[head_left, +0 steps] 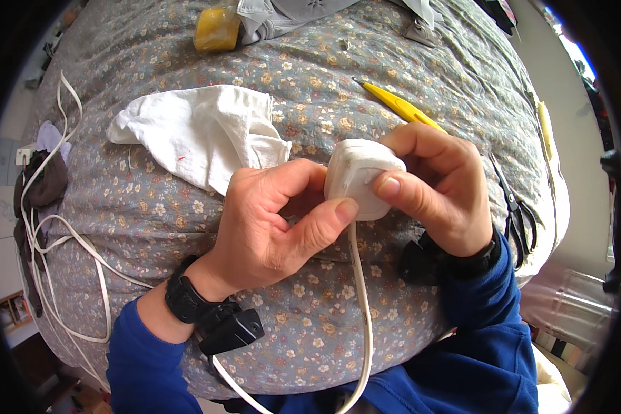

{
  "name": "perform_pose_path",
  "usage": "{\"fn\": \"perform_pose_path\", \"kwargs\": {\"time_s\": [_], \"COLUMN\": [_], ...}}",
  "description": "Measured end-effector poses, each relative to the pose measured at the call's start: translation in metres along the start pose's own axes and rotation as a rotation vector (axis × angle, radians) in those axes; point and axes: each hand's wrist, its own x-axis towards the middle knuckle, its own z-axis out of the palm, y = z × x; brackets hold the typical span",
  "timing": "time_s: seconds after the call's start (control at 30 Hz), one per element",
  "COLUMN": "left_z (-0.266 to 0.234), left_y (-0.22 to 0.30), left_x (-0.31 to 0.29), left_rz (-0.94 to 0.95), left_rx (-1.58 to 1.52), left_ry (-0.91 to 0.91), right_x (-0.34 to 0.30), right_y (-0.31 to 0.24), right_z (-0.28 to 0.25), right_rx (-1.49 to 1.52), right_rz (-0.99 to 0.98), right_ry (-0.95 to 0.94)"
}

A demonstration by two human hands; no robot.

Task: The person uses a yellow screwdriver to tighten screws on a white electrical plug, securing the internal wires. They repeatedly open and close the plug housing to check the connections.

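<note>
Both my hands hold a small white rounded-square plastic block (355, 172) above the bed, its flat face turned toward me. A white cable (361, 297) runs down from its lower edge. My left hand (262, 231) grips the left side, the thumb pressing the lower corner. The fingers of my right hand (448, 190) close round the right side, with the thumb on the face. What the block's far side looks like is hidden. A white cloth (196, 131) lies just beyond my left hand, and a yellow pen-shaped tool (400, 105) with a dark tip beyond my right.
Black-handled scissors (521, 217) lie right of my right wrist. A yellow tape roll (216, 31) and grey fabric (290, 17) are at the far side of the flowered bed cover (310, 62). Loops of white cable (103, 290) spread along the left edge.
</note>
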Motion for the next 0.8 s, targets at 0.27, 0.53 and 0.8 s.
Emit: {"fn": "perform_pose_path", "kwargs": {"time_s": [0.27,0.53,0.8], "left_z": [-0.001,0.005,-0.004], "left_y": [0.002,0.008,0.015], "left_x": [0.001,0.007,0.018], "left_rz": [0.042,0.379,0.933], "left_rx": [-0.019,0.185,1.098], "left_ry": [0.004,0.256,0.015], "right_x": [0.002,-0.002,0.007], "right_y": [0.011,0.005,0.024], "right_z": [-0.005,-0.006,-0.016], "right_rx": [-0.106,0.019,0.388], "right_rz": [-0.247,0.017,0.183], "right_ry": [0.012,-0.011,-0.107]}}
